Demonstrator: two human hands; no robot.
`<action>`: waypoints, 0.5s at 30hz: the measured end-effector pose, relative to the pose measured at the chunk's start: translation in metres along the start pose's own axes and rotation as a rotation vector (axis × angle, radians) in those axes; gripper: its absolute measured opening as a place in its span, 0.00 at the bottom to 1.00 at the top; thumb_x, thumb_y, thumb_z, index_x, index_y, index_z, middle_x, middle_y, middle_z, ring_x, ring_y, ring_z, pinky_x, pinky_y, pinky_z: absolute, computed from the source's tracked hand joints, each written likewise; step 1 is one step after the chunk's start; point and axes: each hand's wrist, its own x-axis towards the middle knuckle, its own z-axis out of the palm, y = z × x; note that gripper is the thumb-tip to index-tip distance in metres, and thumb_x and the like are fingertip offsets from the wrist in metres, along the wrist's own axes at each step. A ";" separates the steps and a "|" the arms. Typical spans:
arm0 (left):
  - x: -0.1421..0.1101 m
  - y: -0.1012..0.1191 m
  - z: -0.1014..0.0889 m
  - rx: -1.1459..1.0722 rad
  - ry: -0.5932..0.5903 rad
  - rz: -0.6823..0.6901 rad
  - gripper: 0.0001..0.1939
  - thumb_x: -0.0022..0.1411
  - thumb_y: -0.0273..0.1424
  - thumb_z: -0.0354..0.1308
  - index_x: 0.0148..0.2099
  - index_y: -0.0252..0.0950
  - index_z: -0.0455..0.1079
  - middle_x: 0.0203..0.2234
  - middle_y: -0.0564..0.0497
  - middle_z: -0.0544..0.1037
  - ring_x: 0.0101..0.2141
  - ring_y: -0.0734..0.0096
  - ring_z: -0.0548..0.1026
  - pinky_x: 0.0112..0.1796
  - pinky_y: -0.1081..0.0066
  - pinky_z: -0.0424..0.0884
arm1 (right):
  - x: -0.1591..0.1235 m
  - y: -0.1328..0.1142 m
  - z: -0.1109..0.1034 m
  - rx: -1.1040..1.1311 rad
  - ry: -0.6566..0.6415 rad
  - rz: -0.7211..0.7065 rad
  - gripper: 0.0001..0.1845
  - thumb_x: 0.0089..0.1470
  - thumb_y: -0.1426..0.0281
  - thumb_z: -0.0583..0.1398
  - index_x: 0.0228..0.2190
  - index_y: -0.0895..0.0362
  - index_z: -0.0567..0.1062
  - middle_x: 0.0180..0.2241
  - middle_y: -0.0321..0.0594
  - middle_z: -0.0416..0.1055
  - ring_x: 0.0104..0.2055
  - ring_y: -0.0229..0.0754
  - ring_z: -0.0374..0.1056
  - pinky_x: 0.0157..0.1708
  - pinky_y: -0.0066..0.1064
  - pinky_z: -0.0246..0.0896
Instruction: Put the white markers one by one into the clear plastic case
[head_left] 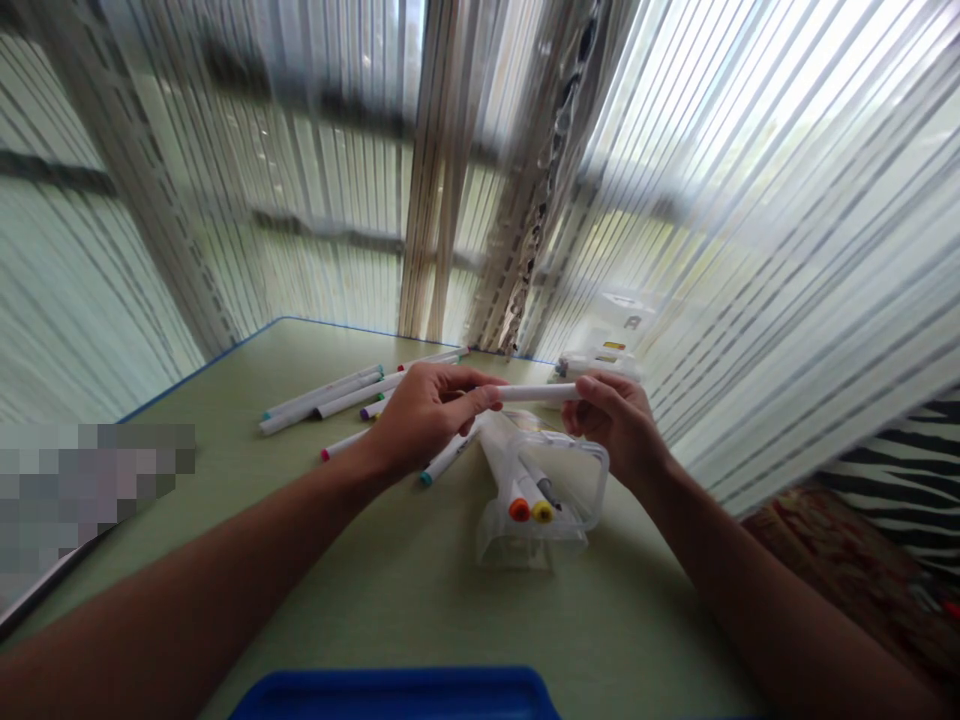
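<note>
Left hand [431, 405]: thumb and fingers pinched on one end of the white marker [538, 393].
Right hand [619, 415]: likewise pinched at its other end.
White marker: held crosswise above the clear case [602, 470].
Clear case: open, orange-ended marker [519, 509] and yellow-ended marker [541, 511] inside.
Loose markers [360, 396]: on the table [375, 600], leftward.

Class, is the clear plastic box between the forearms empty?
Not empty: the clear plastic box holds an orange-ended white marker and a yellow-ended white marker.

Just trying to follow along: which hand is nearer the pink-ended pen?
Left. The left hand is just right of the pink-ended pen; the right hand is farther right, near the open clear case.
</note>
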 end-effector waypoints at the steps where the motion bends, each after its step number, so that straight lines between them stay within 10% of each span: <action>1: 0.000 0.000 0.000 -0.012 -0.002 -0.005 0.13 0.58 0.30 0.64 0.42 0.26 0.81 0.21 0.49 0.76 0.19 0.79 0.64 0.20 0.76 0.58 | 0.000 0.000 0.000 0.006 0.000 0.001 0.16 0.43 0.61 0.72 0.18 0.57 0.76 0.16 0.37 0.72 0.16 0.33 0.64 0.15 0.24 0.55; 15: 0.000 0.001 -0.001 -0.164 -0.014 -0.022 0.14 0.60 0.29 0.62 0.45 0.24 0.79 0.27 0.45 0.81 0.19 0.79 0.66 0.20 0.74 0.57 | 0.002 0.001 -0.001 0.043 0.027 0.005 0.15 0.43 0.62 0.72 0.19 0.58 0.77 0.17 0.38 0.73 0.15 0.33 0.64 0.14 0.22 0.56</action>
